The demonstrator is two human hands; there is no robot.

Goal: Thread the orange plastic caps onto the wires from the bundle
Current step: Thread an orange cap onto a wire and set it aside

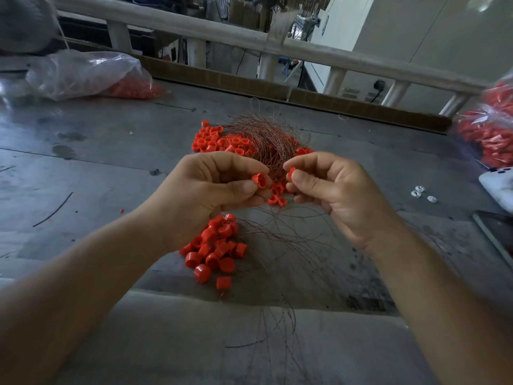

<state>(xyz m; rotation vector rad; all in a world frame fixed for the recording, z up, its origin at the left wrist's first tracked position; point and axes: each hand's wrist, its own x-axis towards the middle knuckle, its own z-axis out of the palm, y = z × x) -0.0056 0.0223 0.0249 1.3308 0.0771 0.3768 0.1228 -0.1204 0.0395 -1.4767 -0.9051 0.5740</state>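
Observation:
My left hand (211, 187) pinches an orange plastic cap (259, 181) between thumb and fingers, its hollow side facing me. My right hand (330, 190) pinches a second orange cap (291, 172) at thumb and forefinger. Both hands hover close together above the grey table. Behind them lies a tangled bundle of thin copper-coloured wires (263, 137) over a pile of loose orange caps (213, 140). A nearer heap of caps (216, 251) sits below my left wrist, with thin wires (283, 245) trailing from it toward me. A few caps (277, 200) show under my fingers.
A clear plastic bag with orange caps (91, 76) lies at the back left. Another bag of orange parts (485, 134) stands at the right edge. A white device (499, 187) and small white bits (419, 190) lie at the right. A railing (249, 37) runs behind the table.

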